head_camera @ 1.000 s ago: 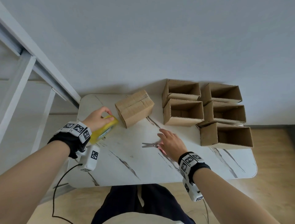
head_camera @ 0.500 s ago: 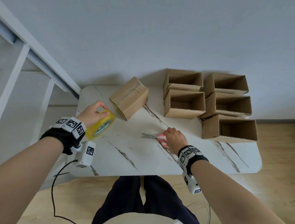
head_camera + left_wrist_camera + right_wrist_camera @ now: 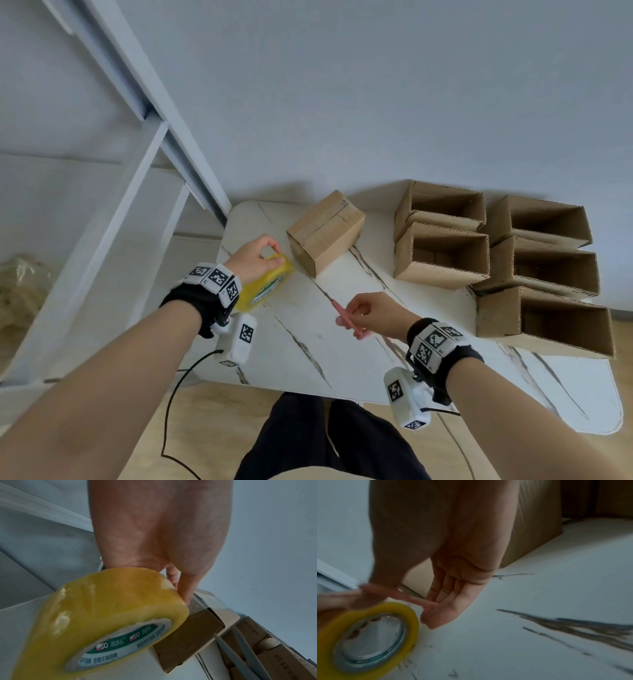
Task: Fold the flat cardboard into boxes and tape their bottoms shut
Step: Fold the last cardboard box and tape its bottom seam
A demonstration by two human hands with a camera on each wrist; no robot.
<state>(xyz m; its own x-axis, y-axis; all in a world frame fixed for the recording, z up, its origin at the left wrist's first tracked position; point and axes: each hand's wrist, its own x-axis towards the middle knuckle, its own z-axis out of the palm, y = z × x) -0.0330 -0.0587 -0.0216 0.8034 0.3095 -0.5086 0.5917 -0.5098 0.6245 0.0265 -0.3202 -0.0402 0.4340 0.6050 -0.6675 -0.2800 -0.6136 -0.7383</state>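
The left hand [image 3: 255,258] curls its fingers over the yellow roll of packing tape [image 3: 265,287], gripping it just above the white marble-patterned desk [image 3: 308,342] near its left edge; in the left wrist view a clear strip of tape runs from the roll to the closed brown cardboard box [image 3: 325,231]. Half a second ago the roll sat a little further from that box. The right hand [image 3: 371,313] now pinches the pink-handled scissors [image 3: 347,318] and holds them lifted off the desk, whereas before they lay flat on the surface with the hand just reaching their handles. The closed box lies tilted near the far left corner, just beside the tape. Five open brown cardboard boxes [image 3: 442,253] stand clustered, touching one another, along the far right side.
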